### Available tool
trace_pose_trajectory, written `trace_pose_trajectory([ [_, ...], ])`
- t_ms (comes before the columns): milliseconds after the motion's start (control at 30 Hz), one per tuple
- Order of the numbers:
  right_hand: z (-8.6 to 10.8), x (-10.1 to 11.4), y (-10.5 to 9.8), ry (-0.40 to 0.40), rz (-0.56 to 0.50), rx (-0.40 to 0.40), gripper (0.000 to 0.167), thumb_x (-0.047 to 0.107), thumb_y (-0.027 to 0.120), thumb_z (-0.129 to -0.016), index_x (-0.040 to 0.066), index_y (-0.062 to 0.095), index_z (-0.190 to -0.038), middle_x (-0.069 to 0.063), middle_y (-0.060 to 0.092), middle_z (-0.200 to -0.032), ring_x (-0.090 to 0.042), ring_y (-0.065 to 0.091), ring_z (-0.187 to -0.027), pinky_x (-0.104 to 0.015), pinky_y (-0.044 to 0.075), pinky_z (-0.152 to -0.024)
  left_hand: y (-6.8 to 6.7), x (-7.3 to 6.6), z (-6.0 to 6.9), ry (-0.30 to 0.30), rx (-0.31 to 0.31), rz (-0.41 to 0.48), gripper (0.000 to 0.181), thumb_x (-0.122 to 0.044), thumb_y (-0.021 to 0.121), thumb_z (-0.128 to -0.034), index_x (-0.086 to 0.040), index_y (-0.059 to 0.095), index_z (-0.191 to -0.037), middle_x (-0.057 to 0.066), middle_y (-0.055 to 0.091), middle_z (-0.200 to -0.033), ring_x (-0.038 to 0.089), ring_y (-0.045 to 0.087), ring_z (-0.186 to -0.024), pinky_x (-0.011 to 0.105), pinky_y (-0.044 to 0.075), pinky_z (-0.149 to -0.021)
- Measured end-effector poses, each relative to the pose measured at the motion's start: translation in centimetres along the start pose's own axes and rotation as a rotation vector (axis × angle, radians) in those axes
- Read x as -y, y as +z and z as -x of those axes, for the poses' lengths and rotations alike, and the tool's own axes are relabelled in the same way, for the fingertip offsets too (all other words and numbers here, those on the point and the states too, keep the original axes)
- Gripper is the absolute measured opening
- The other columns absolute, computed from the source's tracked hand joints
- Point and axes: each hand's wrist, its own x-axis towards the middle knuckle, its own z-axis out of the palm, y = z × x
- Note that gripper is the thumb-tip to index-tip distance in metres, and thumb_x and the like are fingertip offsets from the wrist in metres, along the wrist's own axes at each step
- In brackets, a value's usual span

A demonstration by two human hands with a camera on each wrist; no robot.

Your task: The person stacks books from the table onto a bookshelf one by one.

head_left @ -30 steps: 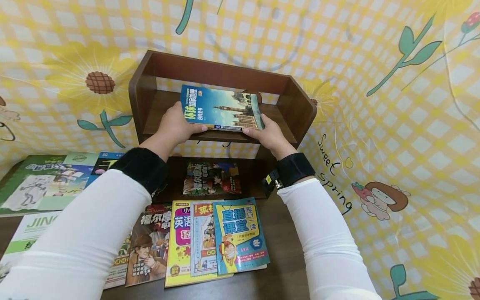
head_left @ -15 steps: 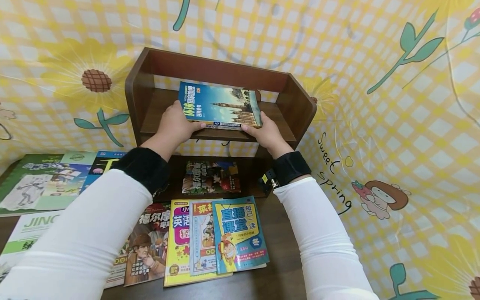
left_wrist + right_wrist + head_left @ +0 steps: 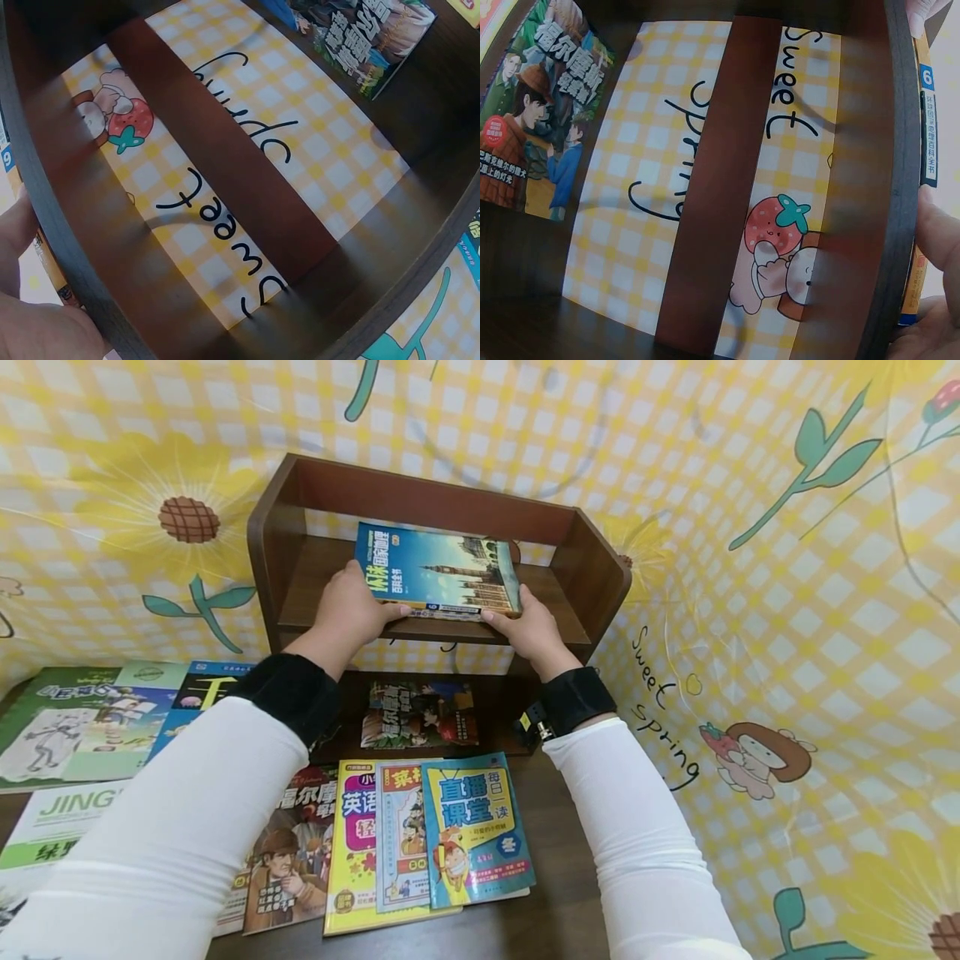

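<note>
A blue book (image 3: 442,572) with a clock tower on its cover lies flat on the upper board of a brown wooden bookshelf (image 3: 435,493), spine toward me. My left hand (image 3: 348,610) grips its left end, thumb along the spine. The right hand (image 3: 534,625) grips the other end in the same way. In the left wrist view, the left hand (image 3: 37,300) shows at the lower left, beyond the dark board edge. The right wrist view shows the spine (image 3: 928,135) marked 6, with the right hand (image 3: 937,255) against it. Fingers under or behind the book are hidden.
A dark-covered book (image 3: 418,714) lies on the lower shelf. On the table in front are a yellow book (image 3: 352,860), a blue book (image 3: 480,827) and a detective book (image 3: 288,860). Green (image 3: 52,727) and white books lie left. Patterned cloth (image 3: 750,568) lines the walls.
The head view shifts very slightly. Both hands stay on the ends of the book, which stays on the upper shelf with almost no movement.
</note>
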Motion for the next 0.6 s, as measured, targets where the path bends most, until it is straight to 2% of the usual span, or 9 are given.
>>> trace_pose_trajectory([
  [200,0.2,0.0,0.4,-0.006,0.05,-0.024,0.088,0.045,0.061,-0.092,0.015,0.008,-0.157,-0.004,0.014,-0.162,-0.03,0.006,-0.148,-0.048,0.016,-0.118,0.0,0.3,0.0,0.001,-0.007,-0.001,0.099,-0.036,0.065,-0.0916,0.005,-0.001,-0.152,0.029,0.021,-0.153,0.042,0.026,-0.139,0.05,0.03,-0.112],
  [367,0.1,-0.2,0.9,-0.05,0.013,-0.053,0.091,0.047,0.061,-0.092,0.015,0.006,-0.156,-0.004,0.012,-0.162,-0.031,0.002,-0.148,-0.049,0.012,-0.118,-0.1,1.3,-0.1,0.008,-0.003,0.037,0.1,-0.037,0.063,-0.0928,0.002,-0.007,-0.152,0.027,0.008,-0.157,0.042,0.018,-0.143,0.051,0.026,-0.113],
  [467,0.4,-0.6,1.3,-0.092,-0.066,-0.066,0.092,0.044,0.062,-0.092,0.016,0.003,-0.156,-0.002,0.009,-0.162,-0.026,0.005,-0.149,-0.046,0.015,-0.119,-0.4,2.3,0.2,0.036,-0.019,0.069,0.1,-0.037,0.062,-0.0934,-0.002,-0.01,-0.152,0.024,0.001,-0.159,0.041,0.012,-0.145,0.053,0.023,-0.114],
  [600,1.5,-1.2,1.5,-0.142,-0.135,-0.086,0.091,0.04,0.063,-0.093,0.018,0.001,-0.156,-0.001,0.007,-0.163,-0.019,0.008,-0.148,-0.043,0.019,-0.118,-0.8,4.1,1.2,0.123,-0.06,0.076,0.098,-0.039,0.061,-0.0939,-0.006,-0.01,-0.153,0.022,-0.001,-0.16,0.041,0.009,-0.145,0.057,0.019,-0.114],
])
